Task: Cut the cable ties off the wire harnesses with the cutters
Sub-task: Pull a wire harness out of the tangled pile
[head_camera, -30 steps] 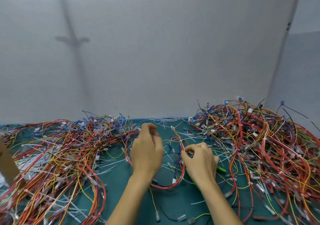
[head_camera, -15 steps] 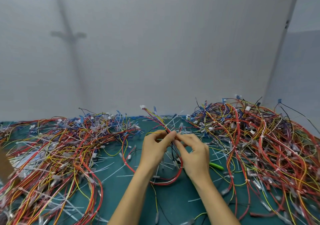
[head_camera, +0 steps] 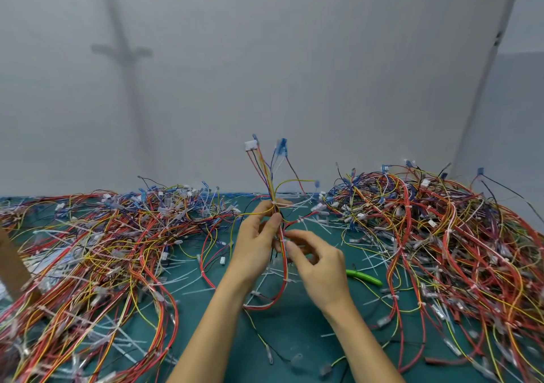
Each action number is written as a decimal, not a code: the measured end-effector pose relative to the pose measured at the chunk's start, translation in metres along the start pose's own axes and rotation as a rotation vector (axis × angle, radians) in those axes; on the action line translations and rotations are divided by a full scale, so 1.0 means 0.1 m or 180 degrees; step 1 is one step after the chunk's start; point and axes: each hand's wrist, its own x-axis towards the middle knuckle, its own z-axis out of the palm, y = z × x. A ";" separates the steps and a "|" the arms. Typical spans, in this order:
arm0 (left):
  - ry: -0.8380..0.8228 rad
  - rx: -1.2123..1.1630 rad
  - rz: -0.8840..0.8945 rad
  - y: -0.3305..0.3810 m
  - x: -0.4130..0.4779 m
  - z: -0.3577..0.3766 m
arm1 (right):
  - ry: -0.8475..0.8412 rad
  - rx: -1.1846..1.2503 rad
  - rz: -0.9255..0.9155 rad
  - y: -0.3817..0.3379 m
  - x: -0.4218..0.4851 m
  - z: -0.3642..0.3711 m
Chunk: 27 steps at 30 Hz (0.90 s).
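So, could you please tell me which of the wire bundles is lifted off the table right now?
The small harness pinched in the left hand, connectors pointing up; both big piles lie on the mat.

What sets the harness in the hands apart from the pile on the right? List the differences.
1. The held harness is a single bundle; the right pile is many harnesses tangled together.
2. The held harness is lifted upright by the left hand and right hand; the right pile lies on the green mat.

Both have red and yellow wires, blue terminals and white cable ties.
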 end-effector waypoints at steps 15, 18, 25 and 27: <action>-0.0247 -0.0120 -0.0259 0.04 -0.07 -0.01 | 0.0580 0.1321 0.0548 -0.08 0.12 -0.09; -0.0269 0.0598 -0.0132 -0.04 -0.09 -0.09 | 0.0838 0.1683 0.0789 -0.11 0.14 -0.14; -0.1609 0.2113 -0.0766 -0.22 -0.09 -0.30 | 0.1155 0.1945 0.0864 -0.16 0.18 -0.24; -0.1442 0.2836 -0.0545 -0.26 -0.09 -0.31 | 0.1173 0.1944 0.0804 -0.16 0.19 -0.27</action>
